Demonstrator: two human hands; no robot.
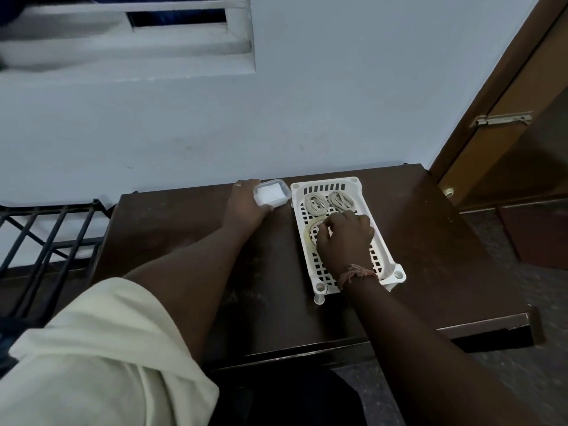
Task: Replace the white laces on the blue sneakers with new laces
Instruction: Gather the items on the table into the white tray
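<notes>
Right hand (pixel 344 238) is down in the white basket (pixel 388 262), fingers curled, tips at a pale ring-shaped roll (pixel 311 231), looks like tape. It seems to be pinching the roll's rim, but the knuckles hide the contact, so can't tell for sure. Frayed thread band (pixel 356 273) round the right wrist, which crosses the basket's near edge.

Left hand (pixel 246 206) is out at the far side of the bench (pixel 430 241), fingers wrapped on the near-left side of a small clear plastic box (pixel 272 193) w/ white contents, holding it. Ring on one finger. Cream sleeve (pixel 101 348) on the left arm, bottom-left of view.

The laces: two coiled bundles, pale grey-beige, side by side at the far end of the basket, left bundle (pixel 315 203) and right bundle (pixel 340 200), just beyond the right hand's fingertips, near but not touched. No sneakers in shot.

Basket is slotted, long axis running away from the person, sitting mid-bench, right of the plastic box w/ a small gap between them.

Bench is dark brown, worn top, pushed to a pale blue wall (pixel 307 103). Black metal rack (pixel 46 235) off the left edge. Louvred white window (pixel 153 35) up top-left, blurred. Brown wooden door (pixel 507 142) w/ a metal latch (pixel 501 119) to the right; speckled dark floor (pixel 538 302) below it.
</notes>
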